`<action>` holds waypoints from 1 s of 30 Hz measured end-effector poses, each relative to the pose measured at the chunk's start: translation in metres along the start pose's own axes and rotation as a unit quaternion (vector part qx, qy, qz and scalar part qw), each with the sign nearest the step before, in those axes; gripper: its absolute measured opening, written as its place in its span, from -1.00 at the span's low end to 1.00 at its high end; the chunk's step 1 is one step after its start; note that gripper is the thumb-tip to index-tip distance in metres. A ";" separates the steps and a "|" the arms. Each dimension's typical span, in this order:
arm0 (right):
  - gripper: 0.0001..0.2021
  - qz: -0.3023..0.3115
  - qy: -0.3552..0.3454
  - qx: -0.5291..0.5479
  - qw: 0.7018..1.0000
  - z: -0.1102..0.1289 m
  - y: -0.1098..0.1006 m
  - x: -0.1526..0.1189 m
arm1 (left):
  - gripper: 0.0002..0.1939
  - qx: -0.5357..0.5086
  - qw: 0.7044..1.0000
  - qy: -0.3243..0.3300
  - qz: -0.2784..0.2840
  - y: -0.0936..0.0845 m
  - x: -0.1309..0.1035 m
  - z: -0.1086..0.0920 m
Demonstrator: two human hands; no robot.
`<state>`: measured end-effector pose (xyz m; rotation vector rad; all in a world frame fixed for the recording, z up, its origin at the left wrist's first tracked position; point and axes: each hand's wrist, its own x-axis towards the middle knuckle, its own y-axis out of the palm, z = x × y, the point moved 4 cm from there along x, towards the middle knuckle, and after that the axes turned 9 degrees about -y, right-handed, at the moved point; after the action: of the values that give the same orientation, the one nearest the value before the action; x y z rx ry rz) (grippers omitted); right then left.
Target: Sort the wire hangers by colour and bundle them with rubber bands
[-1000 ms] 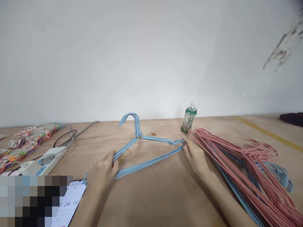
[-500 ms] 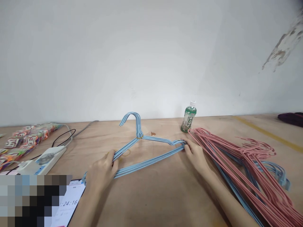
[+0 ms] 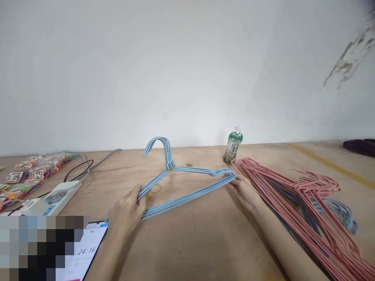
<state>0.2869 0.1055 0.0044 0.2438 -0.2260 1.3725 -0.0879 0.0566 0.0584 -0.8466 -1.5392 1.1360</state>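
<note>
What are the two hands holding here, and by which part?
A bundle of light-blue wire coat hangers. The left hand grips its left shoulder corner; the right hand has its fingertips at the right corner, grip unclear.

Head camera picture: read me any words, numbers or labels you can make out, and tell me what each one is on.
":24:16" on the phone screen at the lower left; anything before the colon is hidden.
Bottle label: print too small to read.
Colourful packets at far left: bold printed characters, too blurred to read.
Power strip: no readable marking.
</note>
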 end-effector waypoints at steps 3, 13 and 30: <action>-0.88 -0.035 0.020 0.001 0.999 -0.016 0.006 -0.003 | -0.78 -0.059 0.998 -0.009 0.009 -0.001 -0.001 -0.002; -0.84 0.137 0.059 0.039 0.988 -0.018 0.138 -0.040 | -0.69 -0.147 0.986 -0.079 -0.006 -0.011 0.000 0.006; -0.80 0.023 0.025 0.195 0.980 0.028 0.008 0.021 | -0.72 -0.119 0.991 -0.009 0.056 -0.013 -0.009 -0.009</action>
<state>0.2825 0.1179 0.0376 0.5325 0.0835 1.4608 -0.0763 0.0468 0.0689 -1.0960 -1.6815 1.0542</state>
